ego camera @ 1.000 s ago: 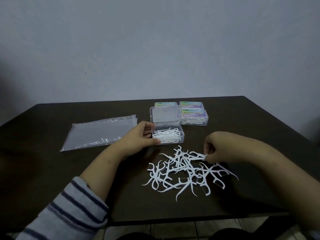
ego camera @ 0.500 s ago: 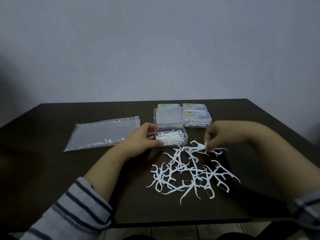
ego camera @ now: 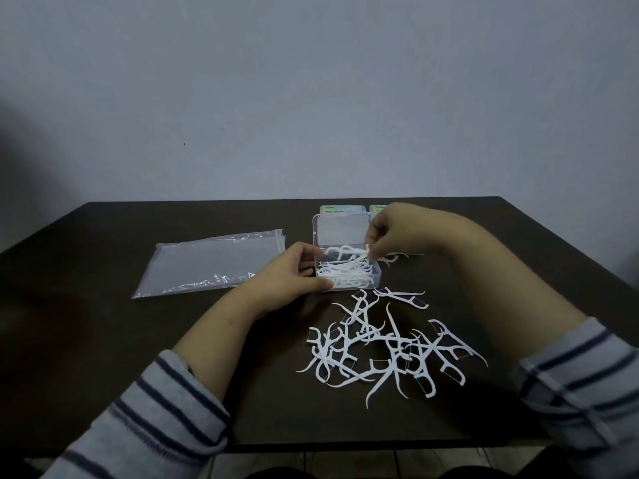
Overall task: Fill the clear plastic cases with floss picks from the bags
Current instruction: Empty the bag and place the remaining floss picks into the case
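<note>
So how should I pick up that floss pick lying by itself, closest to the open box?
Pinch the floss pick at the middle of its thin straight handle, coming down from above with two fingers. It lies flat on the table, apart from the tangled pile, so nothing should snag. Avoid the forked end, where the thread is stretched.

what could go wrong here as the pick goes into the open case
1. The right hand pinches a floss pick above the open case, whose picks are already heaped; it may land crooked and stop the lid closing.
2. The left hand grips only the case's left side, so a push could slide it.
3. The tangled loose picks may snag together.
</note>
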